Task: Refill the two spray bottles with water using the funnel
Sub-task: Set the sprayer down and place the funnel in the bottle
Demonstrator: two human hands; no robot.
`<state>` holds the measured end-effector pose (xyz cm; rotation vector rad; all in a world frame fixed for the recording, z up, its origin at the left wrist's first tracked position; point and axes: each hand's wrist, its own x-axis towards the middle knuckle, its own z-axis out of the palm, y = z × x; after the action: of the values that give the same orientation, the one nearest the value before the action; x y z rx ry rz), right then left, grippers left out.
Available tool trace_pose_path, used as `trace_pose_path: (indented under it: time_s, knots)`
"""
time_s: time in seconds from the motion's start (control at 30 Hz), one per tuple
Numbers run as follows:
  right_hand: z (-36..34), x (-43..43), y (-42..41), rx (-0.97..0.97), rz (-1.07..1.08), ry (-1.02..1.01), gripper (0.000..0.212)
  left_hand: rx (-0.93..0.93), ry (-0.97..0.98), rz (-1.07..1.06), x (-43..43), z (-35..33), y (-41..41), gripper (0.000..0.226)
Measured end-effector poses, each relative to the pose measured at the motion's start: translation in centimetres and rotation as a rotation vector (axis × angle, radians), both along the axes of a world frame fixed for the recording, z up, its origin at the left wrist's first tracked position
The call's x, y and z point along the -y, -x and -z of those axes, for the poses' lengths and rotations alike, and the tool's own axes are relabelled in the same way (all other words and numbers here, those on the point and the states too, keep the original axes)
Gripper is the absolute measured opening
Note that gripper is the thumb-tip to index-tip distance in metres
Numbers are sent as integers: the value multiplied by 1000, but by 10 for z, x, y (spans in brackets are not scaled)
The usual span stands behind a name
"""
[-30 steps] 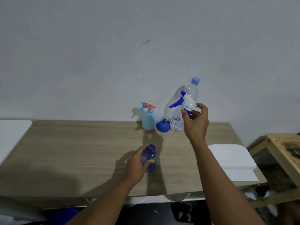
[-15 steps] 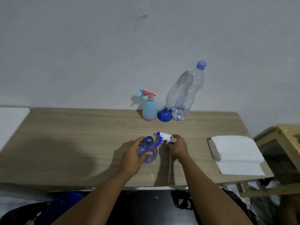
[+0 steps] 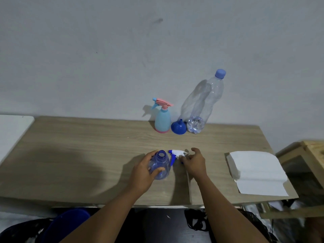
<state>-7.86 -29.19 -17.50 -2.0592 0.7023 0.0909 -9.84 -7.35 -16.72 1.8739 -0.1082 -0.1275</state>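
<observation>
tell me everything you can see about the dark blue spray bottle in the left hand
The blue spray bottle is small and made of translucent blue plastic, with a rounded body that narrows to an open neck; no spray head is on it. It stands upright on the wooden table, toward the front edge. The left hand grips its body, thumb across the near side. The detached white and blue spray head lies just to its right; whether they touch is unclear. No water level can be made out.
</observation>
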Motion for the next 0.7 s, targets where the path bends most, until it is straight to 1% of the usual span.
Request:
trace_pose_path:
  time_s: [0.1,0.17,0.23,0.37,0.4,0.43,0.53,0.6,0.7]
  knots:
    - [-6,3,-15,80,78,3,51,-6,19,-7,1,1,-1,63]
    - [-9,5,-34,114,90,13,49,-23,37,-15,2,1,-1,63]
    - [-9,5,-55,119,41,29,48,-31,46,-10,2,1,0,63]
    - [0,3,-100,135,-106,71,28,-39,63,-2,2,2,1,61]
    - [4,1,-108,139,-133,86,31,-42,64,-2,3,1,0,61]
    - [10,0,-115,151,-145,89,39,-40,59,-3,3,0,0,62]
    - [21,-7,-128,133,-91,116,58,-27,21,-12,3,1,0,63]
    - [24,-8,-134,111,-62,184,61,-13,-11,-17,2,3,0,65]
    - [30,-8,-136,124,-48,234,57,-5,-9,-20,2,3,-2,65]
